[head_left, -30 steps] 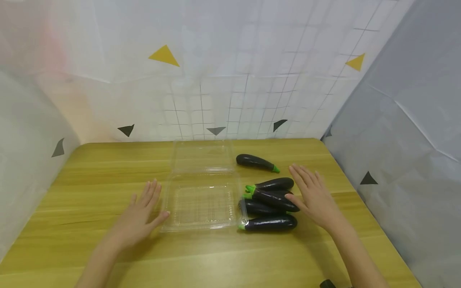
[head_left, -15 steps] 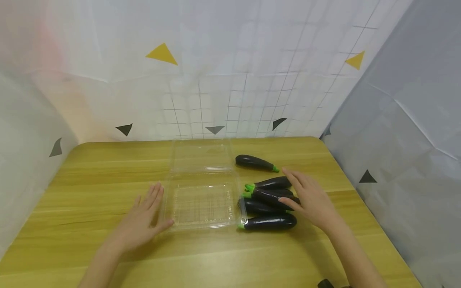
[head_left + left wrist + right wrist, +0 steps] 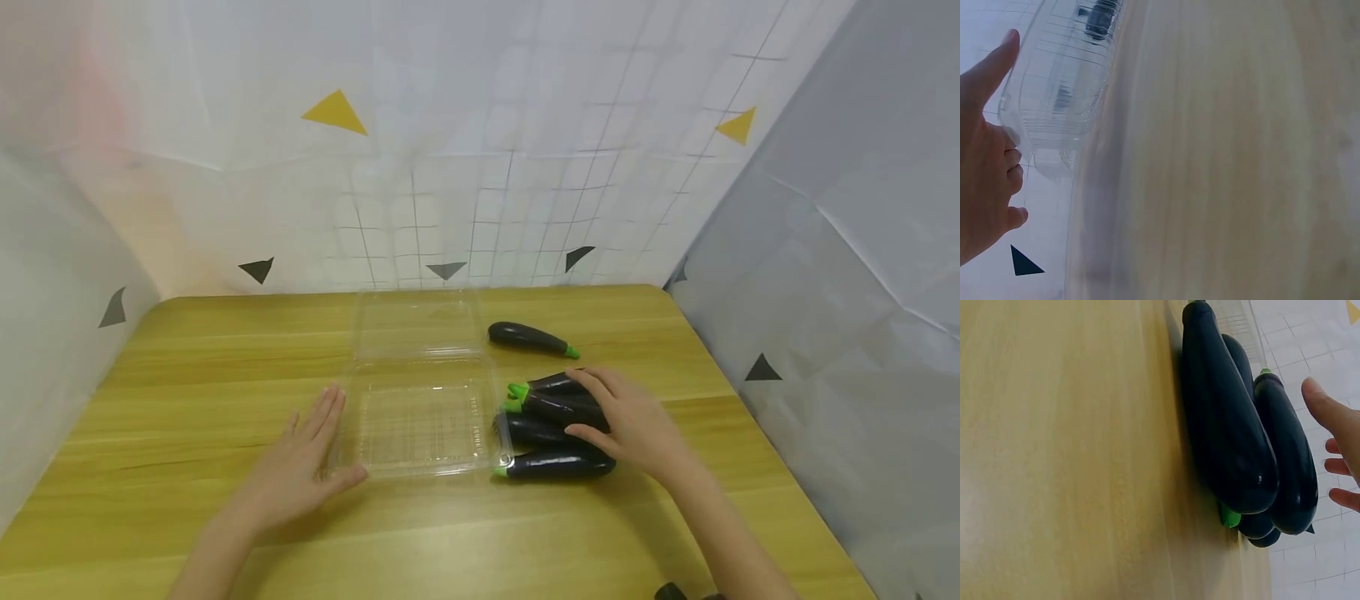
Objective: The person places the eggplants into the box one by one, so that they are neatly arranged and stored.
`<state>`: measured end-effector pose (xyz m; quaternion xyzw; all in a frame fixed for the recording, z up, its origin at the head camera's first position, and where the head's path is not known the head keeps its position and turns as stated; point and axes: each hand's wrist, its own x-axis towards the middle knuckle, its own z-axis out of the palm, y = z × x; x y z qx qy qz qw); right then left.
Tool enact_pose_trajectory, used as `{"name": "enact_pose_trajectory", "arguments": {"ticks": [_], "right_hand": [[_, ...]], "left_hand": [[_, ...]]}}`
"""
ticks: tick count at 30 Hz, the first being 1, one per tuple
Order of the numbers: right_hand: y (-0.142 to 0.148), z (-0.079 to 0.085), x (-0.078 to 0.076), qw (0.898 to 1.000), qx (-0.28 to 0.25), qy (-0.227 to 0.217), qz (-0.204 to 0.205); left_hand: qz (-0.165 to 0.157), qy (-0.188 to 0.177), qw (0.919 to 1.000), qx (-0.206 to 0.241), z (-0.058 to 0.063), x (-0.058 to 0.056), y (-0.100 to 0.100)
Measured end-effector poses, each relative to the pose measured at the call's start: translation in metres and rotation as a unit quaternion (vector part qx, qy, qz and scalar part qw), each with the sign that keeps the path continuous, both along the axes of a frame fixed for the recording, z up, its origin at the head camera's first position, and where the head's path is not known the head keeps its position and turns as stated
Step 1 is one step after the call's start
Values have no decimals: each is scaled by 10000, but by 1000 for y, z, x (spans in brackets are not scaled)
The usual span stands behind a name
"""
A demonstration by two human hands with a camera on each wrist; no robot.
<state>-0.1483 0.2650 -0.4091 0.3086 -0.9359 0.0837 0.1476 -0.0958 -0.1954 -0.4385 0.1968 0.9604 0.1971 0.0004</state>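
Pale sheeting with yellow triangles behind a wooden table

The person's left hand and right hand are bare, as are both forearms; a small black piece, partly cut off, shows by the right wrist side.

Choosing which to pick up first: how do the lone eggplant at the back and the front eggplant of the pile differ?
The back eggplant lies apart from the pile; the front eggplant lies at its near edge. In the head view, the back eggplant's stem points right, the front eggplant's left. The back eggplant slants; the front eggplant lies nearly straight across. Both are dark, elongated and green-stemmed.
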Motion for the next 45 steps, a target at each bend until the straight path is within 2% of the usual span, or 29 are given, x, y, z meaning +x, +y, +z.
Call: {"name": "enact_pose_trajectory", "arguments": {"ticks": [8,17,28,45], "right_hand": [[-2,-7,-3,9999,16,-15,154],[0,-13,-1,9998,53,-132,148],[3,-19,-2,9996,21,122,253],[0,-21,-2,9995,59,129,270]], "left_hand": [[6,-29,10000,-18,-2,0,1],[29,11,10000,-24,-3,0,2],[39,-62,10000,27,-2,-3,4],[53,-145,9998,145,-3,-1,3]]}}
